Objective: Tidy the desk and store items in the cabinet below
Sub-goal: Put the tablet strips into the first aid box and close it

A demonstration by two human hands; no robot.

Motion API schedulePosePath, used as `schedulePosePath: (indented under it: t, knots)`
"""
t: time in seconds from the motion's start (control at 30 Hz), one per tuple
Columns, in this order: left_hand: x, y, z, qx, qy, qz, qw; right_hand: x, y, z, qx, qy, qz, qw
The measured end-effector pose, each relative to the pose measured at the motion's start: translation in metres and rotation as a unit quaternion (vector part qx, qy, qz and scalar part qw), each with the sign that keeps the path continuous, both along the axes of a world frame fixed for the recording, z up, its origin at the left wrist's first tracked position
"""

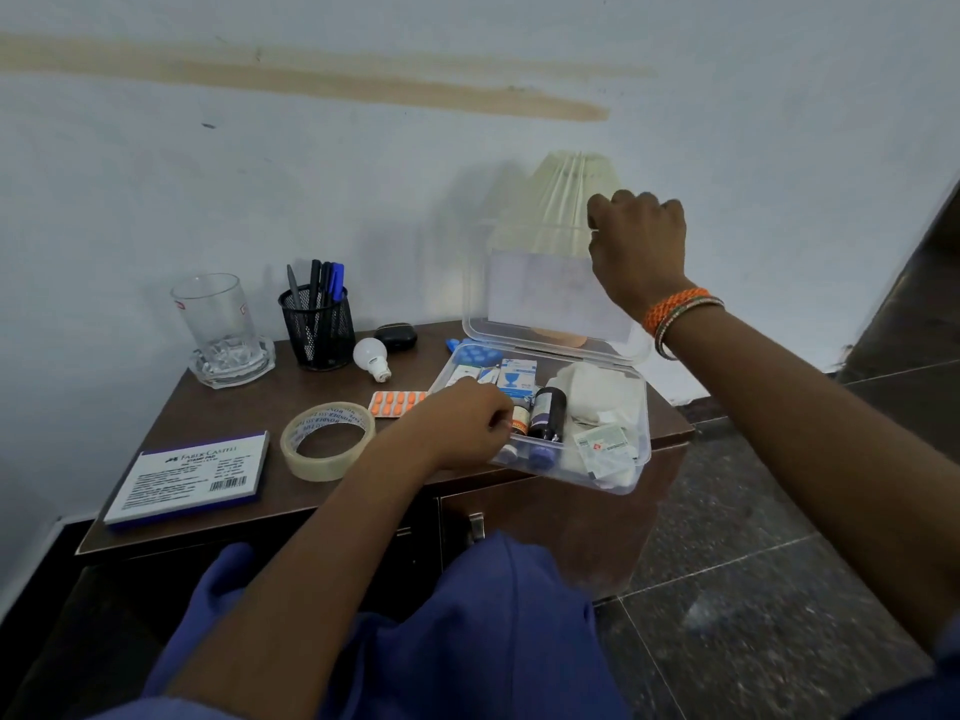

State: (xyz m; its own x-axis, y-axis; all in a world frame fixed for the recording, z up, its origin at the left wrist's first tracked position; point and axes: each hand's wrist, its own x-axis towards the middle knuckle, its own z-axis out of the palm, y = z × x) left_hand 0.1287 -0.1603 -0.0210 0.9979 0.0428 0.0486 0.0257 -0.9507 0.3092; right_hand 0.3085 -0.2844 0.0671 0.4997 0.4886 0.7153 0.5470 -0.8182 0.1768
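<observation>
Box (618, 459) overhangs desk (218, 407) front edge; right hand (636, 252) grips its lid (550, 298), left hand (462, 428) pinches one bottle (519, 423).

The person's right hand (636, 254) is raised at arm's length, back of the hand to the camera, fingers curled closed, bangles (675, 317) on the wrist. The left hand (462, 423) reaches forward and lower, knuckles up, fingers bent inward. Both forearms are bare.
</observation>
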Motion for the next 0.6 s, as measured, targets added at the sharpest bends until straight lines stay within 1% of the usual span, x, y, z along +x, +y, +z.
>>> schedulePosePath:
  t: [0.1, 0.23, 0.37, 0.47, 0.53, 0.6]
  knots:
    - [-0.001, 0.001, 0.0, -0.008, 0.006, 0.0, 1.0, 0.005, -0.001, 0.001, -0.015, 0.008, -0.027, 1.0]
    - [-0.003, 0.003, 0.003, -0.025, -0.006, -0.003, 1.0, 0.003, -0.006, -0.003, -0.018, 0.025, -0.043, 0.999]
    - [-0.006, 0.014, 0.01, -0.039, -0.068, 0.016, 0.997, -0.01, -0.004, -0.007, 0.001, 0.017, -0.031, 0.999]
    - [-0.01, 0.034, 0.013, -0.056, -0.124, 0.075, 0.988, -0.027, 0.009, -0.003, 0.014, -0.034, 0.021, 0.999]
    - [-0.014, 0.048, 0.015, -0.057, -0.154, 0.116, 0.98, -0.04, 0.024, 0.002, 0.015, -0.062, 0.079, 0.995]
    - [-0.019, 0.061, 0.018, -0.047, -0.16, 0.152, 0.974, -0.053, 0.045, 0.01, -0.02, -0.042, 0.158, 0.986]
